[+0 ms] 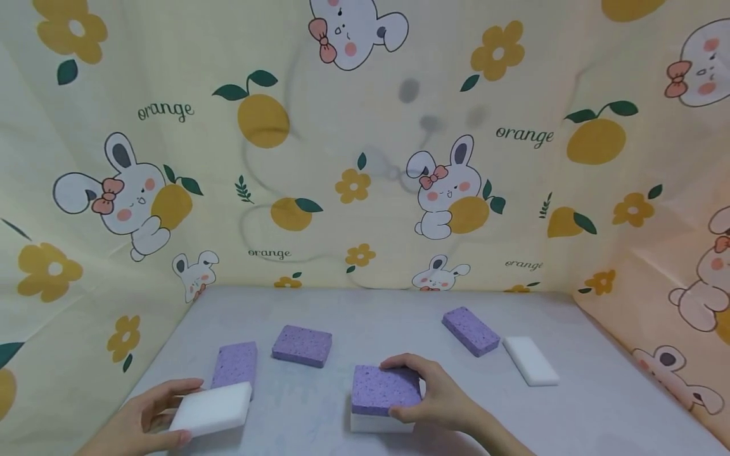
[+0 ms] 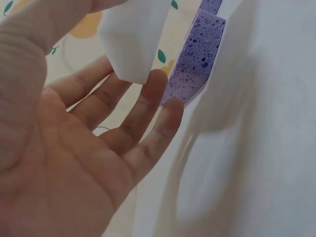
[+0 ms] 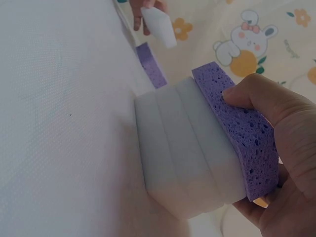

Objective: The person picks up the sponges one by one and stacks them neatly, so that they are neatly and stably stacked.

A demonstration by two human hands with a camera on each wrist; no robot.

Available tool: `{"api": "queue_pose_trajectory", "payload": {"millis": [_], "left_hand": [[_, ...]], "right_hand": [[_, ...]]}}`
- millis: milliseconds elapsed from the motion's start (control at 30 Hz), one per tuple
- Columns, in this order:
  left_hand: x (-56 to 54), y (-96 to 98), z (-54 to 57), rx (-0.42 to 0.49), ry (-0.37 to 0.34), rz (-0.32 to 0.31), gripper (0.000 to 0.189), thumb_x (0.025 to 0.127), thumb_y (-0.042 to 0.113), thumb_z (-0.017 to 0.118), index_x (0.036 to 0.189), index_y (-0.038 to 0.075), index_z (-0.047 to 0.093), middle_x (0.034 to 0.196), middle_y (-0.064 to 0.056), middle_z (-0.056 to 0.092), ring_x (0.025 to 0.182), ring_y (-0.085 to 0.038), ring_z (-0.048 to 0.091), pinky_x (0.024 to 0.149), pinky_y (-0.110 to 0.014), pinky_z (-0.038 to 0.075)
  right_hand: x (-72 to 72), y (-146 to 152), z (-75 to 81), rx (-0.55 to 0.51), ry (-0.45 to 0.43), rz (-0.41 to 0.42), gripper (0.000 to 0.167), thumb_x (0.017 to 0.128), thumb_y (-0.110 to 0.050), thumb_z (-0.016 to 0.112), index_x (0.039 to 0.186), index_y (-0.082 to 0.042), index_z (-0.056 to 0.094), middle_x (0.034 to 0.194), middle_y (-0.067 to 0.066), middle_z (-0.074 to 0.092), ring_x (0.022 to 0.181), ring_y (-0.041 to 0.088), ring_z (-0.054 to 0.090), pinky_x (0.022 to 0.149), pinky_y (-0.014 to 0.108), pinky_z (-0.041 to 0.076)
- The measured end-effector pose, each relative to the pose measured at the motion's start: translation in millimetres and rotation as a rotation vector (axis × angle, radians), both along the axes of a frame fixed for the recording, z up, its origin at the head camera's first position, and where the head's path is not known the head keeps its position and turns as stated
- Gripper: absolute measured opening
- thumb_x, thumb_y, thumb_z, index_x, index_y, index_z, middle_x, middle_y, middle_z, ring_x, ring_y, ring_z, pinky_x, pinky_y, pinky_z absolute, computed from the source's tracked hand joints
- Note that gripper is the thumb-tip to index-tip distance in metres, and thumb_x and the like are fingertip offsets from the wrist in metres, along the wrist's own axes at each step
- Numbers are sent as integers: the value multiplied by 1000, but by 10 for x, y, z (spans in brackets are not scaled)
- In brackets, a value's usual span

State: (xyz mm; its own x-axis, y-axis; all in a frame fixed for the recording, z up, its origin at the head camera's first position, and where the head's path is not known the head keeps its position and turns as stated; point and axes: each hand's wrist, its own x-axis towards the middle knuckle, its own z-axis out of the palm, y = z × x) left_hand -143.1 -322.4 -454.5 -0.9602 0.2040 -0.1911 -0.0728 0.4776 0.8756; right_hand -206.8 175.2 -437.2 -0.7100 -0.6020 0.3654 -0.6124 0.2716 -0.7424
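Note:
My left hand (image 1: 142, 415) pinches a white sponge block (image 1: 215, 407) between thumb and fingers and holds it raised over the table at the left. In the left wrist view this white block (image 2: 133, 39) is in the fingers, with a purple sponge (image 2: 197, 54) beyond it. My right hand (image 1: 441, 400) grips a purple sponge (image 1: 381, 386) by its edges. That sponge lies on top of a stack of white blocks (image 1: 381, 423); the right wrist view shows three white layers (image 3: 182, 153) under it, their edges roughly lined up.
Behind the left hand lies a purple sponge (image 1: 236, 363), with another purple sponge (image 1: 302, 346) to its right. Farther right lie a third purple sponge (image 1: 471, 330) and a white block (image 1: 530, 361). A patterned cloth (image 1: 365, 221) encloses the grey-white table (image 1: 319, 405) at the back and sides.

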Motion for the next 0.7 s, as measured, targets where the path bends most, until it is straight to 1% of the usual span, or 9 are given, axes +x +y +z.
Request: {"api": "queue_pose_trajectory", "payload": {"millis": [200,367,567,700], "left_hand": [[17,36,32,2,23,-6,72,91,26,72,146,-4,36,141,-26,44,113,-33,53,94,-50,51],[40,66,45,6,28,8,73,91,26,73,146,-3,35,142,-27,42,114,-33,53,94,-49,51],[42,120,57,50,25,17,71,92,24,72,147,-3,35,145,-26,39,117,-35,50,94,-47,51],[34,211,95,67,37,56,71,92,24,72,146,-3,36,144,-24,40,118,-35,49,95,-42,51]], "right_hand": [[-5,-1,-5,3,1,2,58,74,-19,86,126,-19,60,123,-4,63,106,20,60,93,24,47],[8,-9,2,3,-8,2,58,74,-20,86,126,-19,60,123,-4,62,106,20,60,92,24,47],[7,-13,-8,-8,-10,14,57,75,-19,86,126,-18,60,123,-3,62,106,20,60,92,25,47],[0,-9,-7,-5,-5,10,58,74,-19,86,126,-17,60,123,-3,62,107,20,60,93,25,47]]}}
